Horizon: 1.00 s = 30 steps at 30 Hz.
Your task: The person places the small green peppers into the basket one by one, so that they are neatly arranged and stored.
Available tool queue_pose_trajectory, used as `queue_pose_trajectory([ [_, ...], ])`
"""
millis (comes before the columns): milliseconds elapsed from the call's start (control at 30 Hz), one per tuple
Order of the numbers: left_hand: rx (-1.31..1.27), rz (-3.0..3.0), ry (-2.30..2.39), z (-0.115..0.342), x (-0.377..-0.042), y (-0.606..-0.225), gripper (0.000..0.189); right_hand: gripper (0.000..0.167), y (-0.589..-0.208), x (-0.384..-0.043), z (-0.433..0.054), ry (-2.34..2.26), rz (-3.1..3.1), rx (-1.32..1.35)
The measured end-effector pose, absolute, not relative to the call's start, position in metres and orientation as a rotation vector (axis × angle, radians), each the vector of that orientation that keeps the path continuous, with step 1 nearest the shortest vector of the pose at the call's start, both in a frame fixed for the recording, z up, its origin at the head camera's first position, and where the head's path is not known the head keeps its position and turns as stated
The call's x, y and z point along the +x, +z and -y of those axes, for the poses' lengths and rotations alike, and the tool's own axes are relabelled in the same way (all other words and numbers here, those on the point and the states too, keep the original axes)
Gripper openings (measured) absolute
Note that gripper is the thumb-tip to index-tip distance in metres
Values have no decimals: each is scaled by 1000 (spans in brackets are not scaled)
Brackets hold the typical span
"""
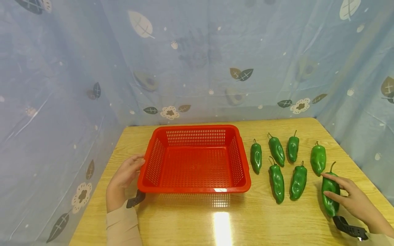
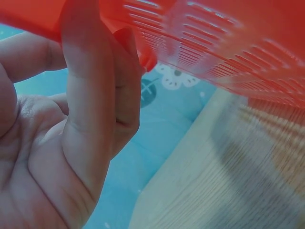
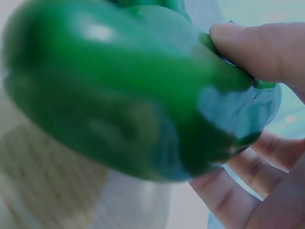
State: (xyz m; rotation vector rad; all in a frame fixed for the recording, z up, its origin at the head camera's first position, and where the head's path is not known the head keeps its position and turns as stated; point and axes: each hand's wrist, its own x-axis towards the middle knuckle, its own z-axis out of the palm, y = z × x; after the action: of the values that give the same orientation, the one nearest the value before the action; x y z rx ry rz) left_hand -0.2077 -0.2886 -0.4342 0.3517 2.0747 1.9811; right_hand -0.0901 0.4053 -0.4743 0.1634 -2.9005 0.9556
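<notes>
Gripping the basket [image 1: 194, 160] rim: left hand [image 1: 123, 177], fingers curled. Right hand [image 1: 354, 198] is grasping the nearest pepper [image 1: 330, 198] on the desk [image 1: 191, 222]; six peppers are lying beside.

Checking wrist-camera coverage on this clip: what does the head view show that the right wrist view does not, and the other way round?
Only the head view shows the red basket with the left hand at its left rim, six more green peppers lying to the right of the basket, the wooden table and the leaf-print curtain. Only the right wrist view shows the contact close up: a fingertip pressing the skin, other fingers curled beneath. Both show the right hand on the nearest pepper.
</notes>
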Motion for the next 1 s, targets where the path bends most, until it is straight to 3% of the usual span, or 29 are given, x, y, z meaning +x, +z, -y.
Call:
queue_pose_trajectory([
  [333, 362, -2051, 2016, 289, -208, -434, 31, 63, -450, -99, -385, 947, 2913, 181],
  [1000, 342, -2082, 1988, 289, -207, -437, 43, 59, -401, -132, -325, 979, 2748, 495],
])
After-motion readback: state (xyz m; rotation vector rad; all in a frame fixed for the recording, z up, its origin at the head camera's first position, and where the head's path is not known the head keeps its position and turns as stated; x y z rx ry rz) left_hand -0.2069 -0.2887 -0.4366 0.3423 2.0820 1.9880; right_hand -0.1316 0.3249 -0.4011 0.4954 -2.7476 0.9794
